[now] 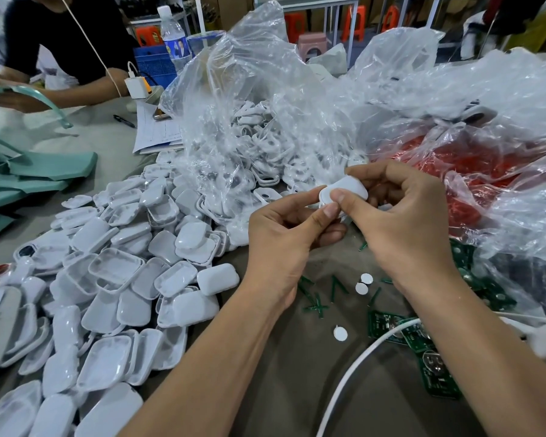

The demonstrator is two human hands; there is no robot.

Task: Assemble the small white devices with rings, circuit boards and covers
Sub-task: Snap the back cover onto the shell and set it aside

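Both hands, left (284,228) and right (401,216), pinch one white device (344,190); cover-closing step, judged. Next: squeeze evenly, then drop it on the cover pile (114,279) at 9 o'clock.

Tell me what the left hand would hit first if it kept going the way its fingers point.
The left hand points up and right, and already pinches the white device that the right hand also holds. Past those, likely the red bag, though depth is unclear.
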